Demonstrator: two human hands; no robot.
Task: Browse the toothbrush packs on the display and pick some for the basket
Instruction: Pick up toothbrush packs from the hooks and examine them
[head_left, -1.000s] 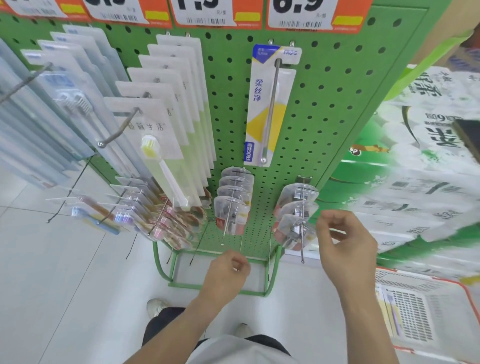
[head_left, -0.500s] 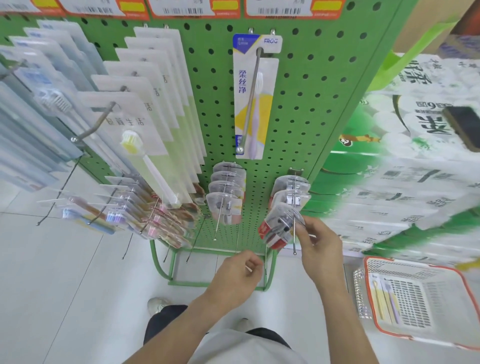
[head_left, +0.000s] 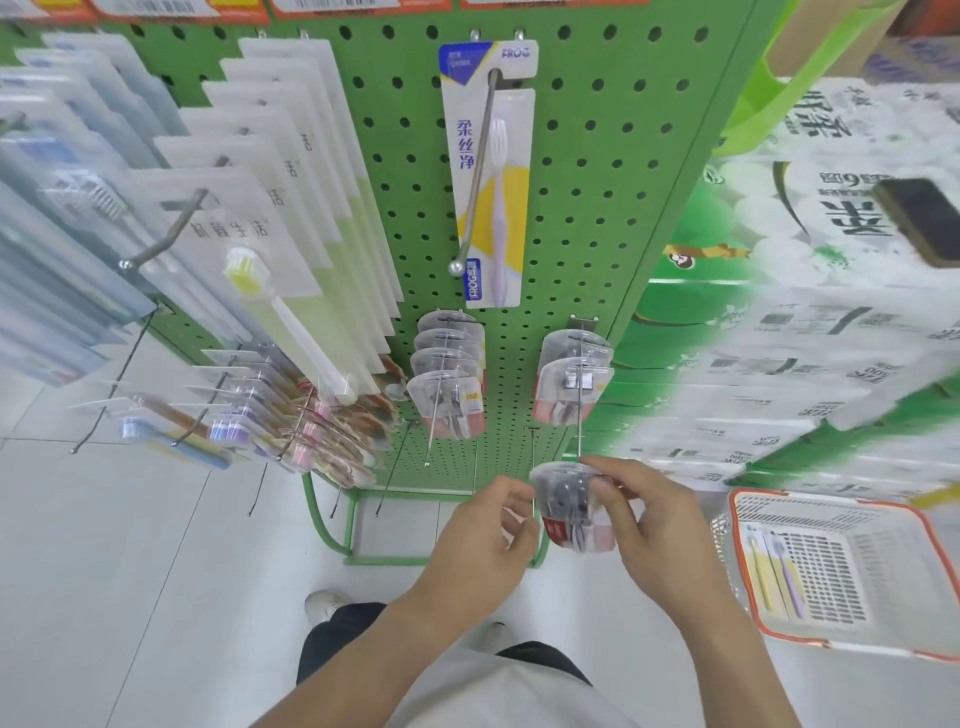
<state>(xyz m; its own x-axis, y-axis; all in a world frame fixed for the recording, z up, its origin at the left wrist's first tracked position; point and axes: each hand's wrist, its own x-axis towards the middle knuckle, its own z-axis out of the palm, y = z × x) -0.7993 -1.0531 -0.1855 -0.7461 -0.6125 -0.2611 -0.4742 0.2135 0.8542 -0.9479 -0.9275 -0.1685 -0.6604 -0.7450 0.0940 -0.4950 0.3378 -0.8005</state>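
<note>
Below green perforated pegboard (head_left: 597, 218), right hand (head_left: 654, 530) pinching clear domed blister pack (head_left: 574, 512), left hand (head_left: 483, 545) loosely curled, empty.

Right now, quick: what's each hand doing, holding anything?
Left hand: fingers curled beside the pack; whether they hold it cannot be told.
Right hand: pinching the small clear blister pack, just off the hook.

Your right hand (head_left: 657, 525) drew the front clear blister pack (head_left: 574, 512) off the end of the lower right hook (head_left: 578, 410), where three packs had hung and two remained. Your left hand (head_left: 480, 540) rose beside it, fingertips close to the pack's left edge.
</note>
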